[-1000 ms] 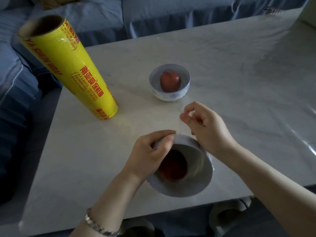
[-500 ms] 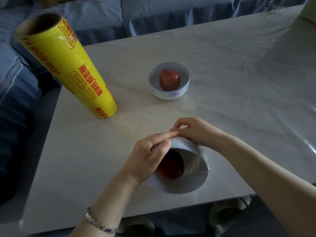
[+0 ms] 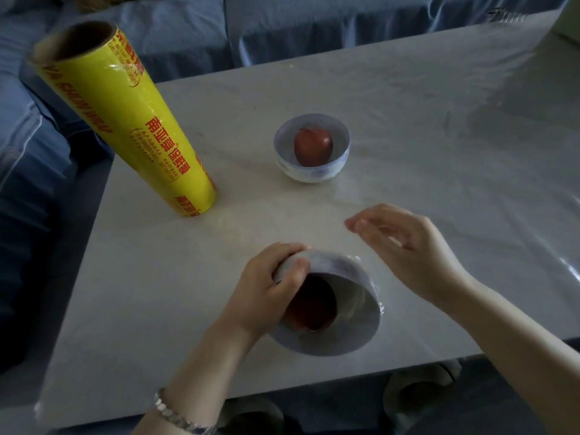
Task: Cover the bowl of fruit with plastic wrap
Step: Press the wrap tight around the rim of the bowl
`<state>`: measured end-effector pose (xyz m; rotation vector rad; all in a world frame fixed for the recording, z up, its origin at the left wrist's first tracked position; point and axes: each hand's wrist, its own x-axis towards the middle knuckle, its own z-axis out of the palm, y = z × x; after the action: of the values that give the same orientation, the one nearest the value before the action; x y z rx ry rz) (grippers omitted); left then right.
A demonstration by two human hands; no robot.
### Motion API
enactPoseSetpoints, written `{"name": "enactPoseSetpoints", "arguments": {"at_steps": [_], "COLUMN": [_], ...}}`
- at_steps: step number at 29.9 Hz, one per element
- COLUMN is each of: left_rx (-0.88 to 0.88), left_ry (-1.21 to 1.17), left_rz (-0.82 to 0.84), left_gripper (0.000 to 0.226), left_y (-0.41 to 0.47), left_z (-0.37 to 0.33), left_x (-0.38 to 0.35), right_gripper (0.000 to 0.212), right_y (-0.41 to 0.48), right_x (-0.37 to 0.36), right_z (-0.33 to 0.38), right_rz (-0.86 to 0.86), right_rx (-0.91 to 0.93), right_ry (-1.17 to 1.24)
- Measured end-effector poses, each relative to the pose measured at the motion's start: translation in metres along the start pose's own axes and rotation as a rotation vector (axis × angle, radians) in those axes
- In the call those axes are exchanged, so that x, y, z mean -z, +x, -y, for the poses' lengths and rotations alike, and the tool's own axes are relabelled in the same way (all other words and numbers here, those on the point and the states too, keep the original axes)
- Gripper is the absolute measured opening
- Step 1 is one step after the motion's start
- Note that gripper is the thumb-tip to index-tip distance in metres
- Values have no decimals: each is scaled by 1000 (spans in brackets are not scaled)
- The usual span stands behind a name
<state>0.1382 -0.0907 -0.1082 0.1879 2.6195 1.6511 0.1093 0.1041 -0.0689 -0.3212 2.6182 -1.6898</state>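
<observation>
Clear plastic wrap [image 3: 377,301] already clings round the tilted bowl [image 3: 354,335] at lower centre, over the desk [image 3: 157,293]. The left hand [image 3: 266,290] grips its rim; the right hand [image 3: 405,243] hovers beside it, fingers loosely spread. Smoothing loose edges down likely comes next.

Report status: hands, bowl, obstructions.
Left hand grips near bowl, tilted, film over rim. Right hand hovers beside it, grip unclear. Wrap roll and far bowl stand apart.

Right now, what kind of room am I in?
Probably a living room at home. A blue sofa runs behind a pale table, and on the table stand a roll of plastic wrap and a bowl holding fruit.
</observation>
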Motion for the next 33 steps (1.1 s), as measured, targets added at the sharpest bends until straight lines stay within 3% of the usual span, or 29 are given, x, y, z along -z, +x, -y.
{"name": "enactPoseSetpoints", "arguments": {"at_steps": [2,5,10,14,18,20,24,27,30,33], "left_rx": [-17,-37,-10,-18,16,45,142,193,190,159], "left_ry": [4,-12,-43,-50,-3,-70,-192,-163,-39,85], "left_rz": [-8,-33,-115,-84,-94,-96,-74,-31,-2,23], "left_gripper": [32,39,22,35,49,39,30,26,24,36], "left_y": [0,0,-2,-4,-6,-5,3,10,11,11], "left_z": [2,3,1,5,9,10,5,-4,-11,-15], "left_x": [1,0,1,3,5,8,18,19,15,11], "right_gripper": [28,40,40,39,69,63,54,32,29,24], "right_y": [-18,-24,-5,6,5,-2,-15,-11,-1,11], "right_x": [0,-11,-26,-34,-21,-13,-16,-21,-24,-21], "right_z": [16,13,15,12,-6,-13,-16,-9,-2,2], "right_rz": [188,347,332,423,358,297,321,236,162,160], "right_rx": [139,184,97,20,-228,-331,-340,-359,-433,-507], "right_ry": [-11,-115,-109,-160,26,141,159,140,171,56]}}
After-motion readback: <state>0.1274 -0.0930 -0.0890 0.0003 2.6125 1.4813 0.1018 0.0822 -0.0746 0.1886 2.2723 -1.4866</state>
